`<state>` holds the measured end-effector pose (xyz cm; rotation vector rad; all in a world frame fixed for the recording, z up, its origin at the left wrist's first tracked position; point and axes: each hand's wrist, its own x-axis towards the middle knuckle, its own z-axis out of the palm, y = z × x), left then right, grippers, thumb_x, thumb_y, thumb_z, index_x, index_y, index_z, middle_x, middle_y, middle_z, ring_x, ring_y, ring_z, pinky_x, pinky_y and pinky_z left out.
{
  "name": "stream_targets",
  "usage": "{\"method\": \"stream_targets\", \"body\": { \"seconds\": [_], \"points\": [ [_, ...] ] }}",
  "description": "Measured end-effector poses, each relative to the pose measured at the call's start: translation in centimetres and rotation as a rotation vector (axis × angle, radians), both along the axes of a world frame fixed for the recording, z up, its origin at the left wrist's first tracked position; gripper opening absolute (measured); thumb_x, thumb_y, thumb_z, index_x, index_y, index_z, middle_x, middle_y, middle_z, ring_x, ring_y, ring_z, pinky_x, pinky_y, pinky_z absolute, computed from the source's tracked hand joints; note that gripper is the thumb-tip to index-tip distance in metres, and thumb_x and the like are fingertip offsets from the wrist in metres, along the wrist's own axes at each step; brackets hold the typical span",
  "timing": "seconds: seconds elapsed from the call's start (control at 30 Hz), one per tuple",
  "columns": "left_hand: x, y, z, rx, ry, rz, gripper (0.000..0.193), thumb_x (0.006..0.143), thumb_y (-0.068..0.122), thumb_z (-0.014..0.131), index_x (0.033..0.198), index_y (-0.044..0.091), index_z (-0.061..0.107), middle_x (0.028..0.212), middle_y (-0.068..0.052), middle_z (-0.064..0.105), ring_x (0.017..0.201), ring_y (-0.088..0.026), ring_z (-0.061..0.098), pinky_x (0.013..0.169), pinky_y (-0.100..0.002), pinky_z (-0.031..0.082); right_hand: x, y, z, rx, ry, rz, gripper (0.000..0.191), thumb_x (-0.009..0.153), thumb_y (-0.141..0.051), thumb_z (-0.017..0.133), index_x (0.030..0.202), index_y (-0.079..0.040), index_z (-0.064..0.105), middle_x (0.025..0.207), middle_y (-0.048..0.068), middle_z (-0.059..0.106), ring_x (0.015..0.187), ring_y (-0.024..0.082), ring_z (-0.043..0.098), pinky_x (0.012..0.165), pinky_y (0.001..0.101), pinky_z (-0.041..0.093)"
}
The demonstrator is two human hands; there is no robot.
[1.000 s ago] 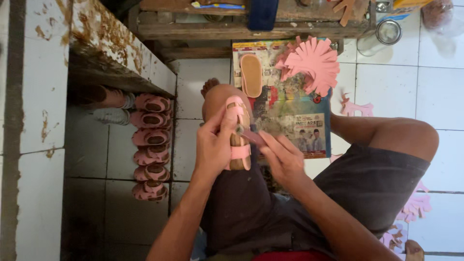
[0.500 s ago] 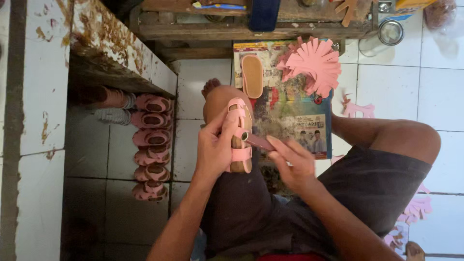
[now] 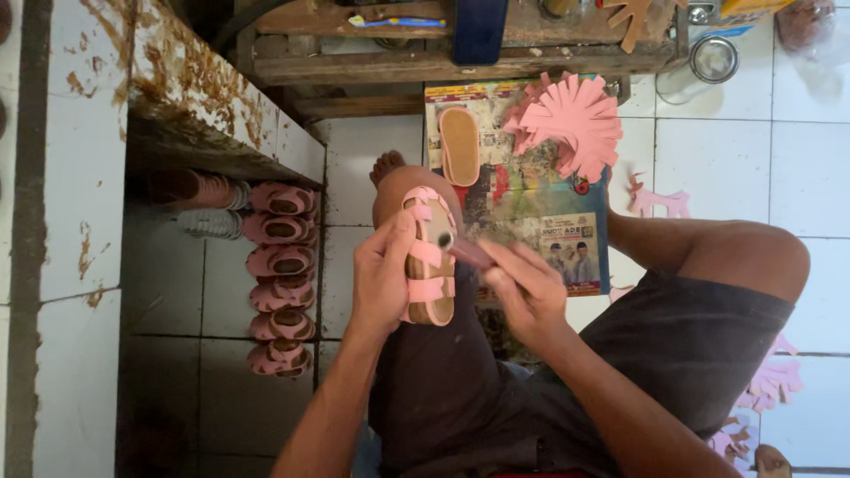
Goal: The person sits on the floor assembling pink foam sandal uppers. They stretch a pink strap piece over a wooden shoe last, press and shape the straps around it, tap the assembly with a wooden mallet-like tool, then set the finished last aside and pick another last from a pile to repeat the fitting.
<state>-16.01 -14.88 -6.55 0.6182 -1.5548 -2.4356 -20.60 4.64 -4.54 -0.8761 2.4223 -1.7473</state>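
White floor tiles [image 3: 726, 150] fill the scene, with a stained tiled ledge [image 3: 204, 97] running up the left side and a rough wooden bench [image 3: 443, 62] across twelve o'clock. Flat on the floor at about one o'clock from the hands lies a printed paper sheet [image 3: 531, 195], rectangular, busy with mixed colours, with a small photo panel of two people near its lower right corner. On it rest a tan sole [image 3: 459, 146] towards eleven o'clock and a pink fan-shaped cutout [image 3: 575, 119] at its upper right. A round metal tin [image 3: 714, 58] stands at the top right. Under the ledge, at nine o'clock, a row of finished pink sandals [image 3: 282, 270] stands lined up. Pink scraps [image 3: 660, 202] lie on the tiles at three o'clock, and more at five o'clock.

At centre, a small pink sandal [image 3: 429, 257] with a tan insole lies lengthwise on the person's knee. The left hand [image 3: 382, 279] wraps its left edge, fingers curled closed around the side, thumb up by the straps. The right hand [image 3: 524, 288] sits just at three o'clock of the sandal, fingers pinched shut on a dark reddish tool [image 3: 469, 255], whose tip touches the sandal's right side near the insole.
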Motion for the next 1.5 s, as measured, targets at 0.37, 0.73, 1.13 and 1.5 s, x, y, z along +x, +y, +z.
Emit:
{"method": "stream_targets", "body": {
  "seconds": [0.37,0.73,1.13,1.5],
  "points": [
    [0.0,-0.5,1.4,0.074,-0.067,-0.047,0.041,0.109,0.028,0.052,0.129,-0.004,0.066,0.103,-0.010,0.072,0.086,-0.016,0.069,0.074,-0.033,0.059,-0.1,1.5,-3.7,-0.088,0.205,0.071,0.018,0.100,-0.002,0.063,0.118,-0.002,0.063,0.103,0.015,0.065,0.085,0.027,0.065,0.076,0.0370,0.054],
    [-1.5,-3.5,6.0,-0.222,0.039,-0.699,0.072,0.079,0.004,0.080,0.138,0.009,0.039,0.105,-0.007,0.062,0.091,-0.014,0.065,0.074,-0.031,0.058,-1.2,1.4,-0.8,-0.009,0.020,0.107,0.034,0.102,-0.003,0.062,0.136,0.000,0.063,0.102,0.008,0.067,0.089,0.016,0.065,0.079,0.0291,0.054],
    [-1.5,-2.7,5.0,-0.398,-0.006,-0.738,0.062,0.074,0.005,0.080,0.128,0.007,0.049,0.098,-0.004,0.061,0.085,-0.011,0.062,0.072,-0.029,0.056,-2.0,2.1,1.1,0.075,0.210,0.125,0.037,0.099,-0.003,0.067,0.136,-0.003,0.065,0.106,0.011,0.068,0.090,0.022,0.067,0.079,0.0333,0.054],
    [-1.7,-2.9,5.4,-0.341,0.017,-0.756,0.061,0.073,0.004,0.078,0.128,0.007,0.050,0.097,-0.005,0.062,0.081,-0.011,0.063,0.068,-0.029,0.056,-1.5,2.5,0.4,-0.006,0.138,0.100,0.037,0.098,0.001,0.065,0.135,0.000,0.064,0.104,0.012,0.068,0.084,0.022,0.065,0.074,0.0314,0.052]
  ]
}}
